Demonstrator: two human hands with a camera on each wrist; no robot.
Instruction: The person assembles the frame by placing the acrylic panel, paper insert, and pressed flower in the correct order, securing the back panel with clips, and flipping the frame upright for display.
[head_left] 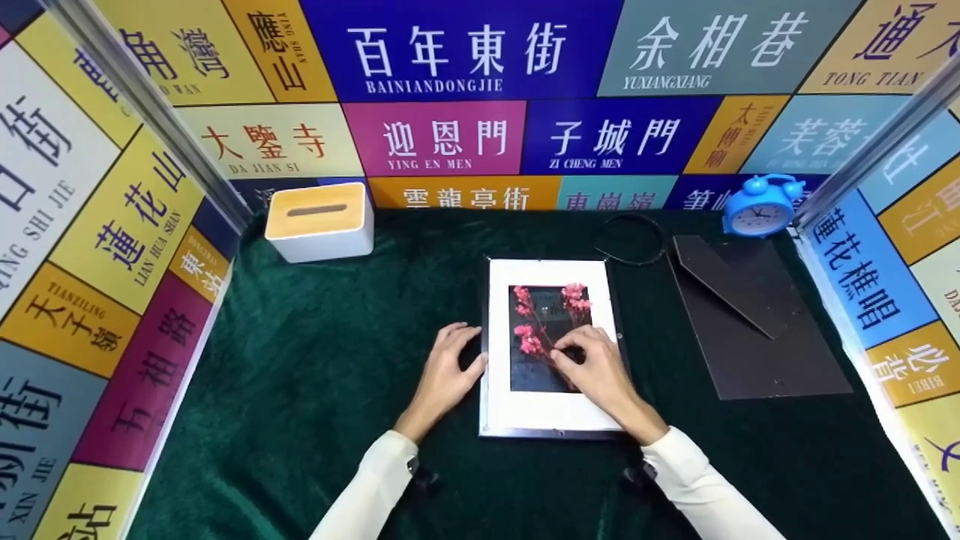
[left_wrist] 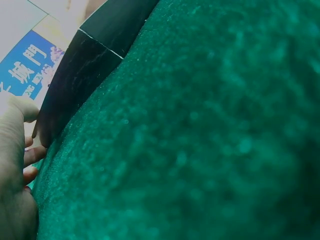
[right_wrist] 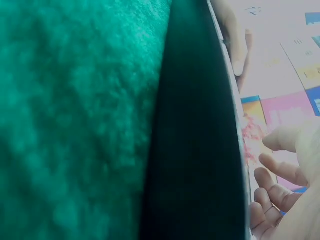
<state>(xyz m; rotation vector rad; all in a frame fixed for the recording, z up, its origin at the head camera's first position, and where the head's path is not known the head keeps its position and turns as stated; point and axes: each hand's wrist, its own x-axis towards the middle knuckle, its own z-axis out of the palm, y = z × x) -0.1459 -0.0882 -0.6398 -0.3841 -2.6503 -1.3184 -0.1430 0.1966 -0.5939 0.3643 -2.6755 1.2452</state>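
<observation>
A picture frame (head_left: pixel 532 433) lies flat on dark green cloth, with a white mat (head_left: pixel 499 375) around a dark rectangular window. Sprigs of small pink flowers (head_left: pixel 529 341) lie over that window. My left hand (head_left: pixel 446 367) is at the frame's left side, thumb and fingertips touching its edge; the left wrist view shows this hand (left_wrist: pixel 17 160) beside the dark frame side. Over the window, my right hand (head_left: pixel 592 364) pinches a thin flower stem between thumb and index finger. The right wrist view shows the right hand (right_wrist: pixel 285 185) close above the frame, other fingers loosely bent.
To the right lies a black frame back (head_left: pixel 750 337) with its stand flap. A blue alarm clock (head_left: pixel 761 206) is at the back right, and a thin black ring (head_left: pixel 630 262) lies behind the frame. At the back left stands a white tissue box (head_left: pixel 322 244) with a wooden lid.
</observation>
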